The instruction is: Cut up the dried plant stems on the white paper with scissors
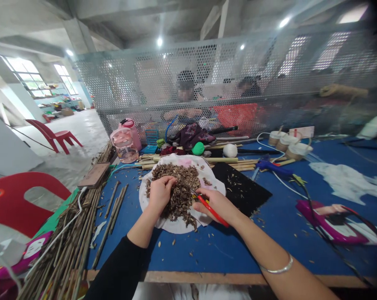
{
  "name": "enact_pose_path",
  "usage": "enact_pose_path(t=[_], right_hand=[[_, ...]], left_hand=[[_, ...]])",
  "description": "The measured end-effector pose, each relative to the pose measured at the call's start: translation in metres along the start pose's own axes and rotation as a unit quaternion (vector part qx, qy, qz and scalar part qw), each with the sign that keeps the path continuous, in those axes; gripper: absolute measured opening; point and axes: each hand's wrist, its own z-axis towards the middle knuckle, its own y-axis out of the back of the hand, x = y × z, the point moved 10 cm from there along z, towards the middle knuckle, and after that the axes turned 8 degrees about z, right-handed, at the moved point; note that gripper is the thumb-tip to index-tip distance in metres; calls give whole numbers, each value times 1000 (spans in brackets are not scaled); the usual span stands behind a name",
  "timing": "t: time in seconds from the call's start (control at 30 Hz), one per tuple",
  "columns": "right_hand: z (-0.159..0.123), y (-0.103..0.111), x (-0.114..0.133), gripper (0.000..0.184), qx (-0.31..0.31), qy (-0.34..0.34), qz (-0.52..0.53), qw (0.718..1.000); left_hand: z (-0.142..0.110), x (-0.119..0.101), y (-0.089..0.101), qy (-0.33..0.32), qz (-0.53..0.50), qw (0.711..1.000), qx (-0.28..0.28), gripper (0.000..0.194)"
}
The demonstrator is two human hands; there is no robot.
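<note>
The right hand [218, 204] grips one pair of scissors [221, 219]; the left hand's [160, 193] fingers press together over one brown pile [182, 206]. Two balls [230, 150] lie behind.

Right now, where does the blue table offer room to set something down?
Tabletop with only stray flakes shows between the white cloth and the near edge, and between the black sheet and the magenta object. Crowded: the flake pile, with left hand and right hand at it; behind the cloth, among sticks.
</note>
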Motion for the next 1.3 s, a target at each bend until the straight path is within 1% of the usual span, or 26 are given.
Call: enact_pose_path(t=[0.17, 0.3, 0.4, 0.47, 0.63, 0.73, 0.83, 0.97, 1.13, 1.3], right_hand=[[-2, -1, 3, 49, 3, -12, -10, 1000], [-2, 0, 1, 56, -2, -35, -15, 999], [-3, 0, 1, 57, 3, -35, -13, 999], [-3, -2, 1, 57, 11, -34, -6, 999], [-2, -2, 3, 56, 6, -20, 22, 1000], [-2, -1, 2, 54, -1, -12, 49, 999], [-3, -4, 5, 50, 11, 9, 98, 995], [-4, -8, 10, 47, 34, 32, 146, 988], [-3, -11, 9, 47, 42, 25, 157, 986], [-2, -12, 9, 44, 33, 16, 160, 986]], left_hand=[[-1, -6, -4, -17, -3, 1000, 11, 19], [-1, -3, 0, -2, 0, 1000, -3, 21], [-1, 1, 4, 13, -2, 1000, -17, 21], [-1, 2, 5, 11, -7, 1000, -25, 20], [-2, 0, 4, 4, -12, 1000, -27, 20], [-4, 0, 11, 14, -9, 998, -57, 23], [-5, 0, 16, 23, -6, 997, -78, 23], [-5, -5, 11, 6, 10, 998, -59, 22], [-7, -17, 3, -44, 48, 997, -46, 22], [-7, -21, -3, -57, 86, 994, -23, 23]])
